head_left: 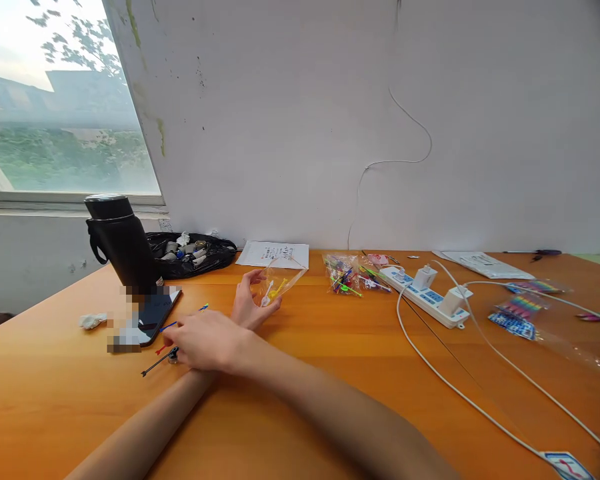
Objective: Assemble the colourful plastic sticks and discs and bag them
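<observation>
My left hand (253,303) reaches across under my right wrist and grips a clear plastic bag (293,277), fingers and thumb curled round its side. Inside the bag show yellow plastic pieces (279,289) and white ones. Crossed over my left forearm, my right hand (203,340) is low to the table with its fingers bent down and together. By its fingertips are a blue stick (169,326), a red arrow-tipped stick (161,349) and a black stick (153,367) with a dark round piece (173,355). What the fingertips hold is hidden.
A black flask (117,243) and a phone (160,317) stand left, near crumpled tissue (93,321) and a black bag of rubbish (193,257). Bagged colourful pieces (345,275), a white power strip (425,293) with trailing cables, and rainbow-coloured packs (523,307) lie right.
</observation>
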`<control>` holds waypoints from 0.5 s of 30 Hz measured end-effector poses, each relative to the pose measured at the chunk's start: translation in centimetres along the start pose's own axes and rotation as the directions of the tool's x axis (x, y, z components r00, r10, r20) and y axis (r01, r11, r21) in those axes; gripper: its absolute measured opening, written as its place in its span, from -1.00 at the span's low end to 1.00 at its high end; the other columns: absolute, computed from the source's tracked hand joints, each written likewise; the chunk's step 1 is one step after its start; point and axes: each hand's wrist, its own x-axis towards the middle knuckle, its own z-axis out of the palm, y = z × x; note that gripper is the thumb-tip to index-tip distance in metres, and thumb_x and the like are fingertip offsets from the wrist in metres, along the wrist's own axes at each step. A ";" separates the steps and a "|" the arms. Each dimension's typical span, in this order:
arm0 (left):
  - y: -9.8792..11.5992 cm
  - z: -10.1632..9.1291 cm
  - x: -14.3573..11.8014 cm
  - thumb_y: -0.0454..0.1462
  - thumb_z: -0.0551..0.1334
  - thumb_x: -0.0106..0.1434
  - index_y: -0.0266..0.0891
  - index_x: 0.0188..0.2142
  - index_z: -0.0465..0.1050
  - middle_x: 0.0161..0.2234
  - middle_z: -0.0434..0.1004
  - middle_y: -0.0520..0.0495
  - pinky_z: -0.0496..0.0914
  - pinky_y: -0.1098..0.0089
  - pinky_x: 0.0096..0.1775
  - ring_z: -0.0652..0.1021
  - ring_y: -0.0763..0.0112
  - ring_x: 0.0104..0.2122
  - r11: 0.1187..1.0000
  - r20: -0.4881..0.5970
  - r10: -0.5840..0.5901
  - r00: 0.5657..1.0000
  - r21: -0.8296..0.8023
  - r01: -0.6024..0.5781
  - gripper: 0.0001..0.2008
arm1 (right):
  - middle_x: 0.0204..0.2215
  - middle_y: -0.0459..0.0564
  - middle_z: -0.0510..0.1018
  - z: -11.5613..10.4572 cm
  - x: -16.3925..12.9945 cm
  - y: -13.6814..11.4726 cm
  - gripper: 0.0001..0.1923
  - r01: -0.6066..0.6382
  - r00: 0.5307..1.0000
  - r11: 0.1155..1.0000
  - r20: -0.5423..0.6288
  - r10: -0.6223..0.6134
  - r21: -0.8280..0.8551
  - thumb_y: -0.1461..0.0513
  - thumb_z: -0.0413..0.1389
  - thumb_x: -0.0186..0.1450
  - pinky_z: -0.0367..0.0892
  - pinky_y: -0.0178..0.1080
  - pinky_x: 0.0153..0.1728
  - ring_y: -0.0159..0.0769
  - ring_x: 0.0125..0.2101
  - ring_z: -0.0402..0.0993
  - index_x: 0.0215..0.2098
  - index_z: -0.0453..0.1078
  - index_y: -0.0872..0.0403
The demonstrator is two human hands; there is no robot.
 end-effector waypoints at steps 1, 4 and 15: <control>0.2 0.0 -0.1 -0.16 0.41 0.06 -0.12 0.14 0.25 0.02 0.46 -0.16 0.42 0.13 -0.05 0.48 0.08 0.06 1.000 0.024 -0.003 1.000 0.007 0.003 -0.33 | -0.04 0.08 0.61 0.8 0.3 -0.2 -0.77 -0.005 1.000 1.000 -0.021 0.005 -0.017 0.26 0.07 0.38 0.48 -0.08 -0.13 -0.08 -0.04 0.56 -0.04 0.48 0.08; 0.5 -0.1 -0.6 -0.18 0.40 0.08 -0.11 0.15 0.22 0.04 0.45 -0.16 0.41 0.13 -0.02 0.47 0.10 0.07 0.999 0.061 0.023 0.998 0.028 -0.025 -0.34 | -0.07 0.11 0.63 1.9 0.5 -0.6 -0.82 -0.039 0.999 0.997 -0.027 0.037 -0.066 0.26 0.07 0.40 0.50 -0.07 -0.12 -0.09 -0.08 0.59 -0.11 0.49 0.13; 0.1 0.1 -0.7 -0.19 0.40 0.08 -0.11 0.15 0.24 0.04 0.47 -0.15 0.39 0.11 0.00 0.47 0.10 0.07 0.998 0.072 0.040 0.997 0.039 -0.043 -0.34 | -0.21 0.11 0.65 0.0 0.1 -1.5 -0.83 -0.009 0.999 1.000 0.031 0.010 -0.021 0.16 0.11 0.37 0.44 -0.13 -0.36 -0.07 -0.26 0.61 -0.19 0.44 0.11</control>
